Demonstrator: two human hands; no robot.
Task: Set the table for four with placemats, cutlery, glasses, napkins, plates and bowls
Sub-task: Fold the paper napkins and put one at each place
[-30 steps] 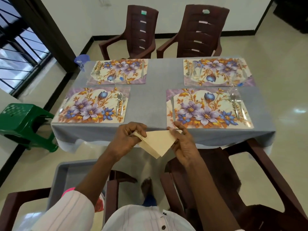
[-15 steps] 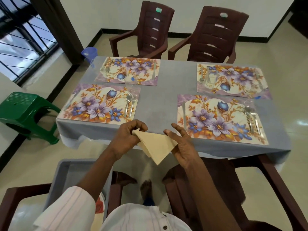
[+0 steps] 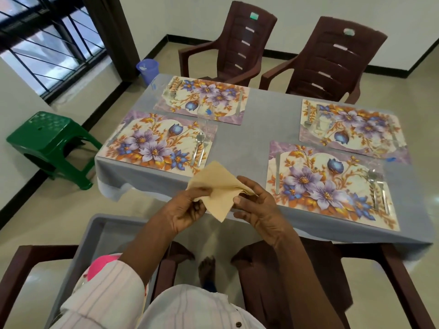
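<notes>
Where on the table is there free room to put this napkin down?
The grey tablecloth strip between the near left placemat and the near right placemat is bare. Both mats' middles are free; the left one's right edge is crowded with a spoon and fork.

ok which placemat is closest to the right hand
The near-right placemat, the one with a knife along its left edge; the right hand hovers just left of it, the other three lie farther off.
</notes>
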